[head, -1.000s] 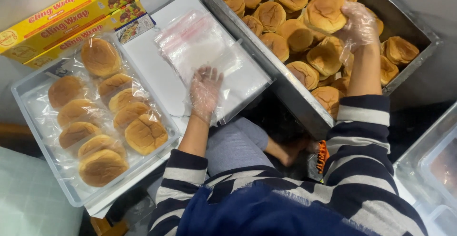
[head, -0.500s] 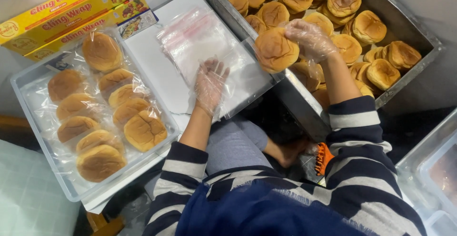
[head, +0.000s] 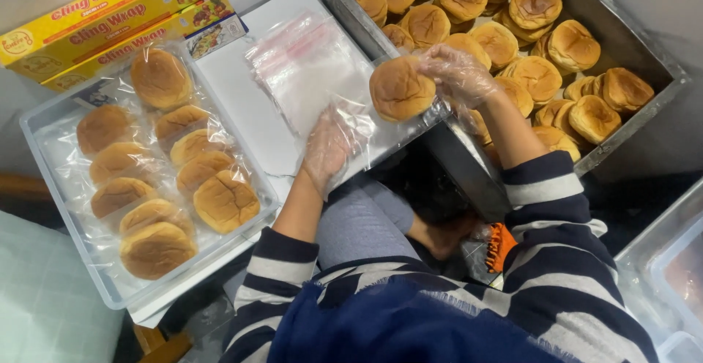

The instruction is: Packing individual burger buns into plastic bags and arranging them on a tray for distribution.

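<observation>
Right hand holds bun; left hand on bags

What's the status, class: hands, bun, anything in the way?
Right hand gloved, gripping one bun above the metal tray's rim. Left hand gloved, on the plastic bags. Nothing between bun and bags.

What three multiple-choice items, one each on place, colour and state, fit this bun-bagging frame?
1. Where is the left hand?
A. on the stack of clear bags
B. in the metal tray
C. on the yellow boxes
2. What colour is the person's striped sleeve?
A. red and green
B. dark blue and white
C. plain yellow
3. What is the state of the bun in the right hand?
A. already bagged
B. lying in the plastic bin
C. lifted, unwrapped

Answers: 1 A, the gloved palm rests on the bags; 2 B, stripes show; 3 C, the fingers hold it bare above the tray's edge.
</observation>
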